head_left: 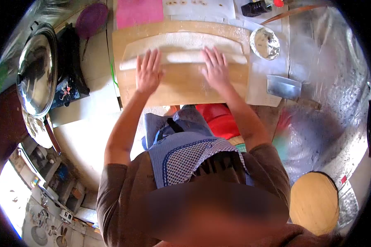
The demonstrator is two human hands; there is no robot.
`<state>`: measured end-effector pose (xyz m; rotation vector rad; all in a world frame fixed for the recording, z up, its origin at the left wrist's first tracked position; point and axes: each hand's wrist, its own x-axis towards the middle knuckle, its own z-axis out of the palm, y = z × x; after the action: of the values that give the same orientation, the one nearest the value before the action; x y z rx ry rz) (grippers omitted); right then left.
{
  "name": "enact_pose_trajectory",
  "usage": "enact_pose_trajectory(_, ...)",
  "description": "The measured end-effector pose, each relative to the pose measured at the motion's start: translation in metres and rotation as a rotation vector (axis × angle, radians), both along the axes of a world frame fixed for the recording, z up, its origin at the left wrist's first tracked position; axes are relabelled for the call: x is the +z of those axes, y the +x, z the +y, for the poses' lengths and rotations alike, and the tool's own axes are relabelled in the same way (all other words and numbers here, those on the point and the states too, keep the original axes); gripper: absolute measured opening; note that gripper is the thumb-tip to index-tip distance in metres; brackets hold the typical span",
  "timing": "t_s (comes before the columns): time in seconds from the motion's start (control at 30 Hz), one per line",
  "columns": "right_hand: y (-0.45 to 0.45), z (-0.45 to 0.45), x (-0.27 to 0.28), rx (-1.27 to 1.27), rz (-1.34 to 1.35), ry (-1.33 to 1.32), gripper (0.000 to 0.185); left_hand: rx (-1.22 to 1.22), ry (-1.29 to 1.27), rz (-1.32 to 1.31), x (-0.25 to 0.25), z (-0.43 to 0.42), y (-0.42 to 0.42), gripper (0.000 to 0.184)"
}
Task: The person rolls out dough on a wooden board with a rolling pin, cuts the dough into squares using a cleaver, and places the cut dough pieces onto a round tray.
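Wooden board [185, 87] has a floury roll [181, 57] along the near edge of the dough sheet [181, 40], left hand [149, 73] and right hand [215, 70] flat on it, not gripping, spaced apart probably to press evenly.

the head cam was a super wide round view, looking forward and steeply down from close above, so the left hand [149, 73] and right hand [215, 71] sat up top, apron [178, 144] just below centre
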<state>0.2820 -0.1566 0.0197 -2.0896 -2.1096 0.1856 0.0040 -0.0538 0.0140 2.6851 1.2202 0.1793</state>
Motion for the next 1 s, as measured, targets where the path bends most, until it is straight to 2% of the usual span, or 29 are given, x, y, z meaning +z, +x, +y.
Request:
enact_pose_trajectory(0.13,0.001,0.017,0.006,-0.007,-0.015,-0.009,0.071,-0.02,0.041,-0.088,-0.002,0.014,0.001,0.074)
enact_pose_trajectory(0.27,0.031,0.114,-0.001,-0.11,-0.07,0.134,0.069,0.133,0.153,0.066,0.0,0.104,0.044,0.072)
enact_pose_trajectory(0.33,0.037,0.121,0.001,-0.088,-0.08,0.194,0.061,0.07,0.205,-0.063,-0.002,0.114,0.042,0.063)
enact_pose_trajectory(0.37,0.035,0.106,0.003,-0.092,-0.077,0.191,0.061,0.067,0.202,-0.061,-0.002,0.102,0.033,0.063)
enact_pose_trajectory(0.43,0.032,0.067,0.001,0.032,0.136,0.238,0.051,-0.128,0.167,-0.119,-0.007,0.071,0.009,0.054)
enact_pose_trajectory(0.47,0.033,0.063,-0.004,0.029,0.136,0.235,0.051,-0.13,0.164,-0.119,-0.006,0.067,0.009,0.054)
enact_pose_trajectory(0.53,0.03,0.043,-0.013,0.028,0.089,0.24,0.047,-0.077,0.18,-0.153,-0.006,0.049,0.005,0.042)
enact_pose_trajectory(0.63,0.024,0.02,-0.011,0.032,0.082,0.246,0.049,-0.079,0.176,-0.181,0.002,0.032,0.0,0.039)
enact_pose_trajectory(0.87,-0.01,-0.07,0.018,0.025,0.276,-0.018,0.044,-0.13,-0.086,-0.177,0.02,-0.055,-0.043,0.046)
enact_pose_trajectory(1.0,-0.015,-0.092,0.016,0.029,0.307,-0.036,0.047,-0.142,-0.173,-0.163,0.026,-0.075,-0.052,0.045)
